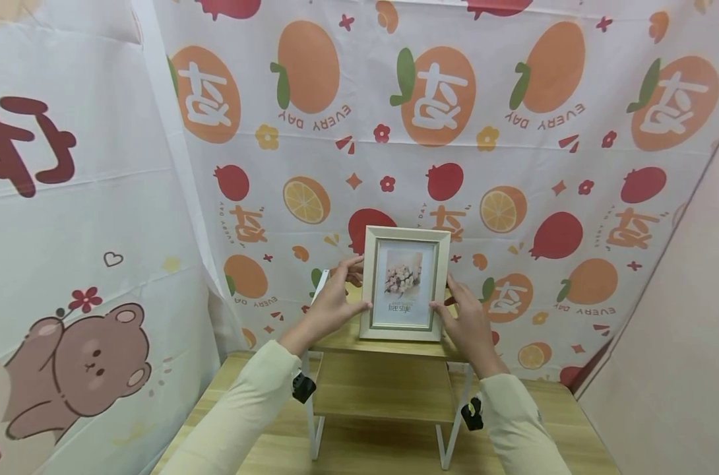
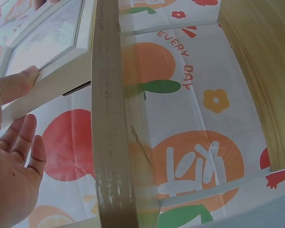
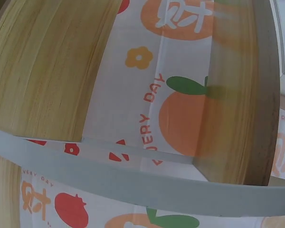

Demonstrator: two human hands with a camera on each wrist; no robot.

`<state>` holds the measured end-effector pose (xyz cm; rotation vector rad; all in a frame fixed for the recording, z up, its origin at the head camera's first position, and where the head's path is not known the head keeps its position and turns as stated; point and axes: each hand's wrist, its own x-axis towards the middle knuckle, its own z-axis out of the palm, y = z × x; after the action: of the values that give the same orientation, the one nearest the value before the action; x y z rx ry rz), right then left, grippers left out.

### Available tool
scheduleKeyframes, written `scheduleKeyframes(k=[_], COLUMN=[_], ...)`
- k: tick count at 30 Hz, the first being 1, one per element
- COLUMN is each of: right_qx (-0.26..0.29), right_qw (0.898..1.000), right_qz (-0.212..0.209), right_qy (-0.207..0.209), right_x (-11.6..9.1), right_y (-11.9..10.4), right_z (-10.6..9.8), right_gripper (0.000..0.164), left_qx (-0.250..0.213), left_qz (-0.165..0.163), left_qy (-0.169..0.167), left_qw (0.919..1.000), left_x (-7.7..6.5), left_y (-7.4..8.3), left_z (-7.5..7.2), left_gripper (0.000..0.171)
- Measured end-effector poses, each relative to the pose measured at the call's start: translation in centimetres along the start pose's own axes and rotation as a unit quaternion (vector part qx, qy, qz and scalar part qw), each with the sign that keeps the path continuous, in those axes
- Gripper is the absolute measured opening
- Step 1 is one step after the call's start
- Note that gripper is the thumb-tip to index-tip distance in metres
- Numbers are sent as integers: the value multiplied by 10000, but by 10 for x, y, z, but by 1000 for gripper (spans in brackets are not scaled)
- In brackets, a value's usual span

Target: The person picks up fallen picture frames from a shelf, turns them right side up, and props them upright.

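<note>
Sleeves point(image 1: 235, 402) are flanking the shelf point(image 1: 383, 389), left hand point(image 1: 336, 300) and right hand point(image 1: 469, 323) gripping the frame point(image 1: 404, 284) up top. Probably positioning it; next's needing steadiness imo.

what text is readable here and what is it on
"free style": print in the picture frame; smaller line above is too small to read
"EVERY DAY": fruit-patterned cloth, repeated
White stylised characters, same cloth: not surely readable
Dark red lettering, bear cloth: cut off, unreadable
</note>
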<state>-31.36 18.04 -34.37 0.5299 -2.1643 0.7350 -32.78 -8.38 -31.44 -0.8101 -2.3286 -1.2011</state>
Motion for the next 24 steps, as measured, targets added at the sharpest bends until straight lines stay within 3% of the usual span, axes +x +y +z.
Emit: scheduleKeyframes(k=[9, 24], right_qx=[-189, -123], right_qw=[9974, 9982], right_qz=[-481, -191], right_qy=[509, 557], right_x=[-2, -4], right_y=[1, -3], right_z=[2, 1], right_gripper=[66, 61], left_qx=[304, 205], left_qz=[216, 167], left_qy=[212, 120], left_qw=[9991, 9996], left_x=[-8, -20], left_y=[2, 3], left_z=[0, 1], left_gripper=[89, 85])
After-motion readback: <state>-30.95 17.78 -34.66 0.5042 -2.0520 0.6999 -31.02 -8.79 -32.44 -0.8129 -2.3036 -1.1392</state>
